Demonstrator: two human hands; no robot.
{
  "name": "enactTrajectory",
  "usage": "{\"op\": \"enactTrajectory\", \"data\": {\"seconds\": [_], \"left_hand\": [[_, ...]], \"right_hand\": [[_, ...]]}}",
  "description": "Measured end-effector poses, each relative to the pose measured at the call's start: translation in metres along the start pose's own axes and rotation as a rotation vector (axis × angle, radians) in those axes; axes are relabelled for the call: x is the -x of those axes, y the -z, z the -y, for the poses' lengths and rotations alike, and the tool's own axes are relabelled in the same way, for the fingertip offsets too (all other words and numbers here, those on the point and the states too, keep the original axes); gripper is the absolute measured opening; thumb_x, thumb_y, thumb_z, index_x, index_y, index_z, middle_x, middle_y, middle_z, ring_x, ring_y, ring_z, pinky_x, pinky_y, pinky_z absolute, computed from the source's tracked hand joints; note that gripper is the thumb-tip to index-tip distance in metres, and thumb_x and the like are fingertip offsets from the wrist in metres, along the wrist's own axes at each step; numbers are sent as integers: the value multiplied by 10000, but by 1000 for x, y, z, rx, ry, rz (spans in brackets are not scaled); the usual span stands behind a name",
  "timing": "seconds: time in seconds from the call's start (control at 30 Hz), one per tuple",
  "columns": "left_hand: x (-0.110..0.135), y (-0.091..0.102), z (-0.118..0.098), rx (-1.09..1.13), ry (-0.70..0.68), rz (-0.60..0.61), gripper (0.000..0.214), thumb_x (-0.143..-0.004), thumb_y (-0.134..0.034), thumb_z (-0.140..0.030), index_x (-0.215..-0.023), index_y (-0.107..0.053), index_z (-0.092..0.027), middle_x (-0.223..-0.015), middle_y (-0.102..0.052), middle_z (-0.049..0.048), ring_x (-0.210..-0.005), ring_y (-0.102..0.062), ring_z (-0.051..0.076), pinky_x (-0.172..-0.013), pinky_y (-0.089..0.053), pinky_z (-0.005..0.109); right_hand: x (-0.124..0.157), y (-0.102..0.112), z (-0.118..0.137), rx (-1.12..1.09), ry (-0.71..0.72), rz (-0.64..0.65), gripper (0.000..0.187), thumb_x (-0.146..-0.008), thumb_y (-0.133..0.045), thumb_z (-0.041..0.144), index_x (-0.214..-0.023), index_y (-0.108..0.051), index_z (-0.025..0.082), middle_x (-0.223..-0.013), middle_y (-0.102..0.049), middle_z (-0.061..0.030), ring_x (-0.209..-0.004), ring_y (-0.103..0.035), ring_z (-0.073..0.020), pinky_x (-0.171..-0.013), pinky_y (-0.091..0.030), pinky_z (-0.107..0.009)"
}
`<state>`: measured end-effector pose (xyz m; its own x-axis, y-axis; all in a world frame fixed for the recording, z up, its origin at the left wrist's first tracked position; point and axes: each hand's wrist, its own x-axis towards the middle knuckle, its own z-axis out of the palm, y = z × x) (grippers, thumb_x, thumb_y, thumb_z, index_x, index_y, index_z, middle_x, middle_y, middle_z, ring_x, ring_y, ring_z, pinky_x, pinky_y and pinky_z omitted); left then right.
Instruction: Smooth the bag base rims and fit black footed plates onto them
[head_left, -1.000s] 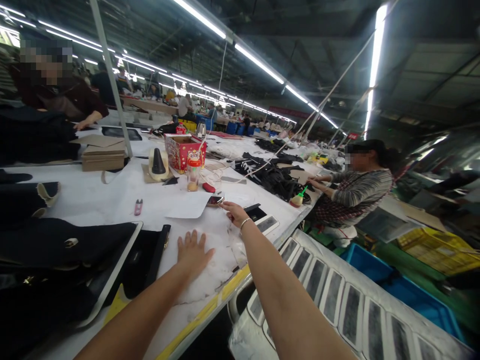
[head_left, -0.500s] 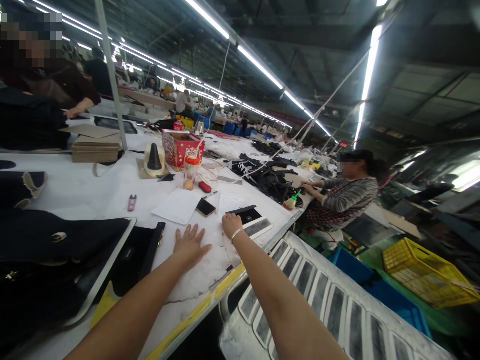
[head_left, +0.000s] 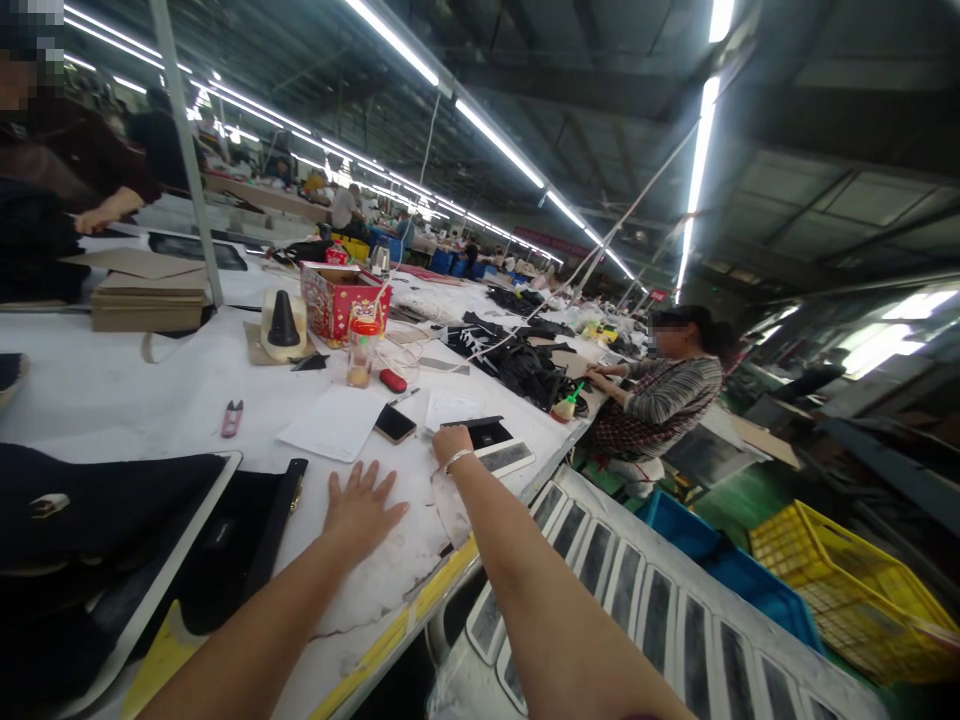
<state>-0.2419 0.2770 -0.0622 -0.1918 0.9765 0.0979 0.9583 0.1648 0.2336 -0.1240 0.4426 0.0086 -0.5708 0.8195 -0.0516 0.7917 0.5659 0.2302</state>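
My left hand (head_left: 361,515) lies flat on the white tabletop (head_left: 390,575) with its fingers spread, holding nothing. Just beyond it are a white sheet of paper (head_left: 330,425) and a dark phone (head_left: 395,423). My right hand (head_left: 452,443), a bracelet at its wrist, rests with bent fingers at the left end of a flat black piece (head_left: 491,433). Whatever is under those fingers is hidden. Beside that hand lies a grey strip with a white border (head_left: 508,457). Left of my left arm are black bag-like pieces (head_left: 232,520), one with gold-coloured hardware.
Further back stand a red box (head_left: 341,305), an orange-lidded jar (head_left: 361,358) and a tape dispenser-like item with a black cone (head_left: 283,325). Pink snips (head_left: 232,419) lie left. More strips fill a white board (head_left: 637,590) at right. A co-worker (head_left: 660,390) sits beyond.
The view has turned slightly right, so the table's things appear further left. Both hands keep nearly the same places on the table, the left still flat and the right still bent.
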Motion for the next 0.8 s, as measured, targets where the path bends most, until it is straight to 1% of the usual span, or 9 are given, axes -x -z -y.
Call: {"op": "enactTrajectory", "data": {"seconds": [0.13,0.27,0.33,0.4,0.47,0.57,0.63,0.7,0.8], "left_hand": [[3,-1,0,8,-42,-81,627,-816,-368,-592,-1330,-442,-241,-1451,-339,125,-1338,-204,380,-1012,-46,657],[12,2,1,10,-90,-187,479,-852,-390,-476,-1185,-568,-182,-1338,-487,135,-1259,-354,335,-1045,-93,598],[19,6,0,40,-117,-215,409,-876,-367,-388,-1120,-601,-159,-1244,-564,137,-1167,-462,296,-1055,-171,533],[28,11,-1,104,-133,-219,401,-878,-356,-356,-1098,-613,-139,-1194,-592,141,-1104,-514,284,-1034,-255,483],[39,17,-4,187,-135,-203,416,-863,-371,-361,-1095,-616,-117,-1202,-581,153,-1105,-517,286,-1010,-316,444],[60,29,-8,322,-136,-121,439,-844,-380,-370,-1098,-612,-98,-1213,-561,156,-1117,-516,266,-996,-363,385],[78,38,-11,385,-140,-41,436,-831,-386,-378,-1085,-616,-109,-1211,-558,147,-1125,-515,250,-1005,-365,369],[98,48,-15,429,-138,20,425,-813,-401,-391,-1058,-627,-127,-1204,-563,137,-1124,-518,249,-1010,-366,376],[137,63,-19,524,-106,70,412,-798,-423,-431,-1011,-644,-155,-1169,-587,119,-1095,-538,258,-987,-392,387]], "right_hand": [[13,14,-8,-34,-4,-40,287,-916,-451,298,-1060,-587,90,-1071,-615,-135,-1015,-573,-225,-886,-424,-417],[58,15,-16,-110,78,-9,310,-918,-401,352,-1073,-609,183,-1098,-627,-88,-1023,-574,-188,-867,-425,-305],[88,7,-22,-161,27,-25,494,-878,-412,509,-1246,-498,192,-1249,-541,-97,-1154,-491,-209,-928,-395,-312],[116,-6,-28,-253,-109,14,793,-773,-470,650,-1375,-336,153,-1392,-382,-147,-1283,-341,-280,-995,-340,-379],[136,-19,-30,-361,-264,86,924,-694,-525,688,-1405,-282,150,-1447,-273,-172,-1325,-238,-349,-1018,-297,-456],[150,-28,-24,-451,-385,124,792,-691,-601,563,-1340,-395,158,-1410,-331,-173,-1299,-288,-355,-1024,-284,-460],[151,-23,-17,-488,-436,125,700,-679,-641,464,-1271,-465,135,-1335,-423,-176,-1241,-386,-325,-1011,-315,-420],[150,-12,-10,-507,-499,112,678,-703,-614,469,-1246,-468,91,-1289,-454,-205,-1182,-451,-323,-972,-363,-418],[155,5,-1,-541,-611,68,729,-726,-587,495,-1250,-419,16,-1299,-411,-268,-1186,-437,-351,-949,-384,-435]]}}
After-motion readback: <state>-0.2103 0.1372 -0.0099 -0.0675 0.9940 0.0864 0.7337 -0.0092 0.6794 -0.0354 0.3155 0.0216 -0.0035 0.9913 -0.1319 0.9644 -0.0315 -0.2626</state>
